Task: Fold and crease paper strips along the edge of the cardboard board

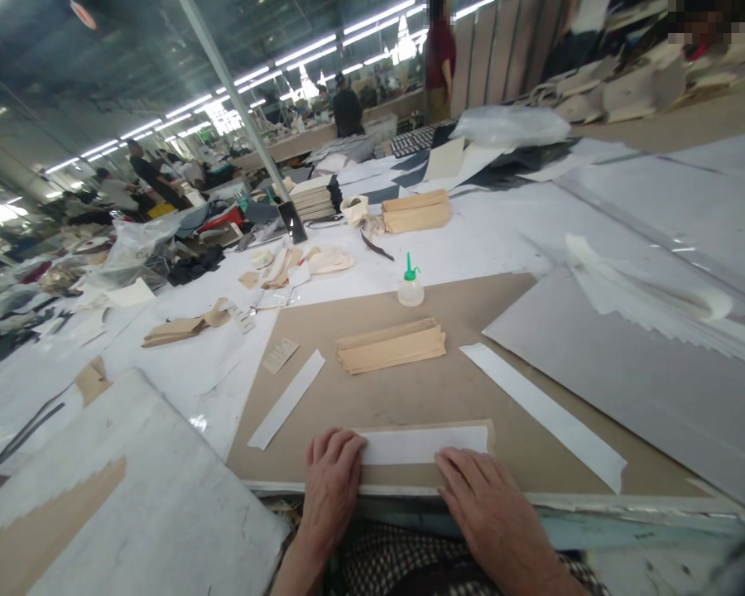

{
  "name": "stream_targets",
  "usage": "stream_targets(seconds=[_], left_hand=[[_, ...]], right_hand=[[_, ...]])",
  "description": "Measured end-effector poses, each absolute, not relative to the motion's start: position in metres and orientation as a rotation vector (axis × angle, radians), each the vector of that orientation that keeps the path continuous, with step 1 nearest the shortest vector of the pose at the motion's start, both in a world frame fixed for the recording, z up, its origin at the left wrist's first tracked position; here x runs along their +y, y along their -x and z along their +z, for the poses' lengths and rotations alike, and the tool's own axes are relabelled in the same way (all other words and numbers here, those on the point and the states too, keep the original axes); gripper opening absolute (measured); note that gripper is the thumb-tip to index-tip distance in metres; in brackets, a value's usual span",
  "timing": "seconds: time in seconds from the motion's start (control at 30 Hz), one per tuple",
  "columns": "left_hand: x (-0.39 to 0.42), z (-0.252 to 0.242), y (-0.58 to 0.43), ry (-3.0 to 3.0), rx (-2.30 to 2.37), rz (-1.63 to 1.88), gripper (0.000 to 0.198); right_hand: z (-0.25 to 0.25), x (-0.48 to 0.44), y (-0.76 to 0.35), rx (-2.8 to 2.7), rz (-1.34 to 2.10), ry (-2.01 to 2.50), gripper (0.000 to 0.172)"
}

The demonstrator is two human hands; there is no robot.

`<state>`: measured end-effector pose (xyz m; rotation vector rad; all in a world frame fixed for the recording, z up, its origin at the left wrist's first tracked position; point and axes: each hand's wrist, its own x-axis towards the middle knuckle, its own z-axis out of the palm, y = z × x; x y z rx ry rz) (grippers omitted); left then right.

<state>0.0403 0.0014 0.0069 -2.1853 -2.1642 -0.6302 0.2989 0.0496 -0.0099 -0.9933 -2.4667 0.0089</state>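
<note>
A white strip [403, 445] lies lengthwise on a tan strip [490, 435], whose edge shows along the top and right, near the front of a brown board [403, 397]. My left hand [334, 468] rests over the left end of the white strip, its fingers close together and slightly bent. On the strip's right part lie the outstretched fingertips of my right hand [487, 488]. Both thumbs are mostly hidden. Beyond the hands sits a stack of tan strips [391, 348]. Another white strip [289, 399] lies to the left, and a longer white strip [543, 414] slants at right.
A small clear bottle with a green spout [410, 285] stands at the board's back. Grey sheets [633, 389] overlap its right side. A pale slab [130, 497] is at front left. More tan stacks [415, 211] and scraps lie farther back; people are in the background.
</note>
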Motion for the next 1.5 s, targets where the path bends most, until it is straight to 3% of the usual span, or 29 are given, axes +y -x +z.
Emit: stream_targets(seconds=[0.23, 0.4, 0.7, 0.83, 0.97, 1.27, 1.5], left_hand=[[0.005, 0.018, -0.021, 2.03, -2.188, -0.887, 0.022], [-0.007, 0.016, -0.041, 2.412, -1.939, -0.663, 0.032], [-0.011, -0.001, -0.012, 2.313, -1.712, -0.453, 0.03], [0.001, 0.008, -0.041, 2.17, -1.806, -0.604, 0.024], [0.026, 0.018, -0.104, 2.533, -1.666, -0.897, 0.022], [0.05, 0.012, -0.188, 2.575, -1.528, -0.377, 0.018], [0.055, 0.008, -0.188, 2.515, -1.445, -0.474, 0.013]], right_hand=[[-0.006, 0.048, -0.306, -2.492, -0.001, 1.092, 0.029], [-0.004, 0.049, -0.303, -2.467, 0.024, 1.091, 0.03], [0.011, 0.041, -0.327, -2.388, 0.229, 1.124, 0.017], [0.016, 0.048, -0.358, -2.248, 0.328, 1.189, 0.016], [0.017, 0.063, -0.383, -2.298, 0.336, 1.249, 0.012], [0.018, 0.074, -0.394, -2.385, 0.397, 1.173, 0.012], [0.013, 0.076, -0.395, -2.408, 0.41, 1.158, 0.02]])
